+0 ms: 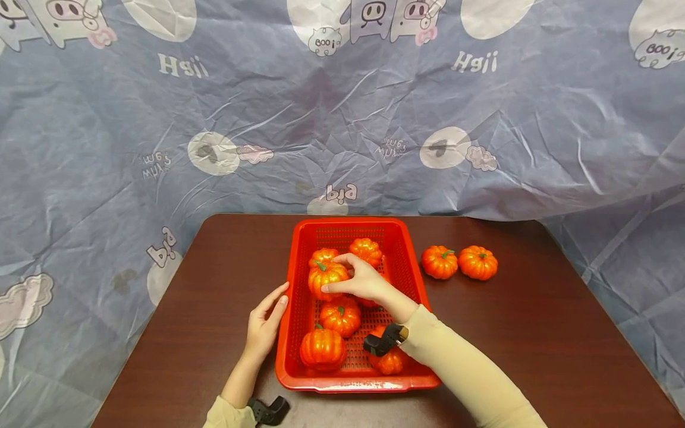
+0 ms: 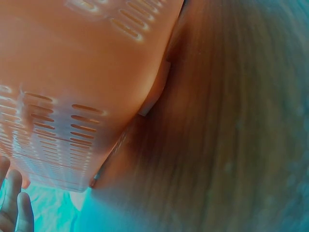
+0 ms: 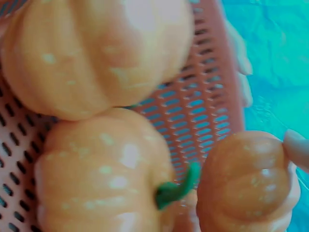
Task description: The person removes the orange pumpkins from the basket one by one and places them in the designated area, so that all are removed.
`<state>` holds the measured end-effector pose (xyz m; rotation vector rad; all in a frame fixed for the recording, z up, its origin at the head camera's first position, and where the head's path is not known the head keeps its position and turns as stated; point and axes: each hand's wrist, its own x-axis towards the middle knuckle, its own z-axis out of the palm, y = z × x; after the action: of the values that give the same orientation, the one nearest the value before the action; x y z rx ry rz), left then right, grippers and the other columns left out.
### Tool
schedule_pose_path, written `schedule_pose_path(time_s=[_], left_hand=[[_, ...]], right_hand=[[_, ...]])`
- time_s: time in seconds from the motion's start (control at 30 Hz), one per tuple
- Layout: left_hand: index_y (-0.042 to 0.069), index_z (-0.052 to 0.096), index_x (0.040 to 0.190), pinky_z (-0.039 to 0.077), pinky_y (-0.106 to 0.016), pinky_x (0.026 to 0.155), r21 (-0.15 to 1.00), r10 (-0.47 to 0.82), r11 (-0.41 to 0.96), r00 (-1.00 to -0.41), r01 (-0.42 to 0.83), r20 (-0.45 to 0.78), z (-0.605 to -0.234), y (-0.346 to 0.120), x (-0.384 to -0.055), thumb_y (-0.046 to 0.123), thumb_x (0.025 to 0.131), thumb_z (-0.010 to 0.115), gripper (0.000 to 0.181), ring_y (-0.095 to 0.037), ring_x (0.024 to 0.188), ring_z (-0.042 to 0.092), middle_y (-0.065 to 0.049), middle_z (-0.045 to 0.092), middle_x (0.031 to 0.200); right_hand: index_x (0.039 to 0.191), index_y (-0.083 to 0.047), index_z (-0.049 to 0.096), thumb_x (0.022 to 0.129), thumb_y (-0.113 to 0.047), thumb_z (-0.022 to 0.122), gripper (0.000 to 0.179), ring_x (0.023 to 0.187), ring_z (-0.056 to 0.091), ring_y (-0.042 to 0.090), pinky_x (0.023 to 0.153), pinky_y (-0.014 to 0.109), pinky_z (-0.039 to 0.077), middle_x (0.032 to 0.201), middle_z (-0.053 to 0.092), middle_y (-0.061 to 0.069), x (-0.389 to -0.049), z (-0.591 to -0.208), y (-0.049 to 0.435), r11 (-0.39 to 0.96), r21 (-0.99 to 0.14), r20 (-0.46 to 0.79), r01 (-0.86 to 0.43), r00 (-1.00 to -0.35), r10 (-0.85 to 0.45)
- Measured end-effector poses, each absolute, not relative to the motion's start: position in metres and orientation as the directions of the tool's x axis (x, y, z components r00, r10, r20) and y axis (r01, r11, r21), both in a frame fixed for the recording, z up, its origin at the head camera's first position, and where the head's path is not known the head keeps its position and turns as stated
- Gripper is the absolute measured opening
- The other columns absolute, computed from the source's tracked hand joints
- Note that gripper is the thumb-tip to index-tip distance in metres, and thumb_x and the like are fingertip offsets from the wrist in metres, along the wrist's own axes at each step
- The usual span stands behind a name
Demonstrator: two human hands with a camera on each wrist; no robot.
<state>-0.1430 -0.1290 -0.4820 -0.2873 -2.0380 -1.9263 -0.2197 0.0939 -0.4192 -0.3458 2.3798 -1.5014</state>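
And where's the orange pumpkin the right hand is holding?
In the head view, the right hand holds that orange pumpkin over the left half of the red plastic basket, with one pumpkin just behind and another pumpkin just in front.

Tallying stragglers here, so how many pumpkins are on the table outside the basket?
2: one pumpkin right of the red basket, and another pumpkin beside it, farther right. The right sleeve might hide more.

an indoor tabletop setup: cartoon-print cloth (image 1: 321,107) behind a brown table (image 1: 535,321)

orange pumpkins (image 1: 323,351) (green-stemmed), red basket (image 1: 348,222), blue-grey cartoon-printed sheet (image 1: 321,113)
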Motion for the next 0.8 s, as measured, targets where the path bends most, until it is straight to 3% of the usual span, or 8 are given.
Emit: schedule_pose_path(time_s=[0.27, 0.57, 0.8], left_hand=[[-0.007, 0.059, 0.122, 0.046, -0.017, 0.085, 0.926, -0.078, 0.085, -0.924, 0.369, 0.375, -0.48, -0.128, -0.143, -0.001, 0.093, 0.055, 0.03, -0.005, 0.104, 0.057, -0.023, 0.058, 0.121], [-0.006, 0.058, 0.123, 0.048, -0.018, 0.083, 0.933, -0.078, 0.074, -0.93, 0.353, 0.358, -0.481, -0.129, -0.143, 0.0, 0.093, 0.054, 0.031, -0.004, 0.1, 0.058, -0.023, 0.058, 0.121], [-0.007, 0.058, 0.123, 0.047, -0.018, 0.085, 0.93, -0.075, 0.079, -0.928, 0.358, 0.364, -0.482, -0.13, -0.144, 0.0, 0.093, 0.054, 0.031, -0.005, 0.103, 0.057, -0.023, 0.058, 0.121]], right_hand=[[0.134, -0.005, 0.046, 0.073, -0.029, 0.081, 0.074, 0.11, 0.054, 0.028, 0.086, 0.038, 0.048, 0.125, 0.053, 0.013, -0.219, -0.402, 0.11, 0.369, -0.929, -0.134, 0.003, -0.934, -0.331], [0.137, -0.005, 0.042, 0.078, -0.023, 0.077, 0.071, 0.114, 0.052, 0.03, 0.089, 0.038, 0.046, 0.129, 0.051, 0.014, -0.225, -0.374, 0.136, 0.283, -0.959, -0.06, -0.024, -0.958, -0.282], [0.139, -0.004, 0.038, 0.081, -0.018, 0.074, 0.069, 0.11, 0.052, 0.029, 0.084, 0.03, 0.046, 0.133, 0.046, 0.015, -0.229, -0.36, 0.173, 0.245, -0.968, -0.007, -0.045, -0.979, -0.204]])
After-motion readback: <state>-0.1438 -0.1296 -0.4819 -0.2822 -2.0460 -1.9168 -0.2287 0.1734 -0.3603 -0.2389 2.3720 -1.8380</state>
